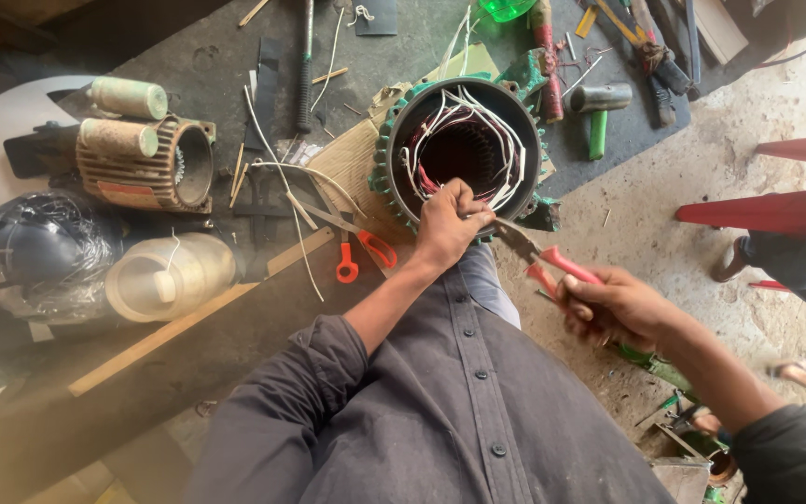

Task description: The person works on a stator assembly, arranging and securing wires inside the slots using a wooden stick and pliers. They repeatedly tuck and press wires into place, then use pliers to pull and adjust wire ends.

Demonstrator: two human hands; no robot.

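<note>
Pliers [541, 257] with red handles are clenched in the right hand [613, 306], nearest the viewer at the right, above the bare concrete floor [664, 187]. Their long axis runs from the handles up and left, the nose pointing toward the left hand [448, 224] just ahead. That left hand is closed on a wire at the near rim of a round green motor stator [464, 149], which sits open end up near the dark mat's [198, 65] right edge, white and pink winding wires [478, 131] looped inside. So the stator lies up and left of the pliers, and the left hand is nearer it. Left of it lie red-handled scissors [356, 247]; farther left, a second motor housing [146, 163]. Beyond, a hammer [599, 107].
</note>
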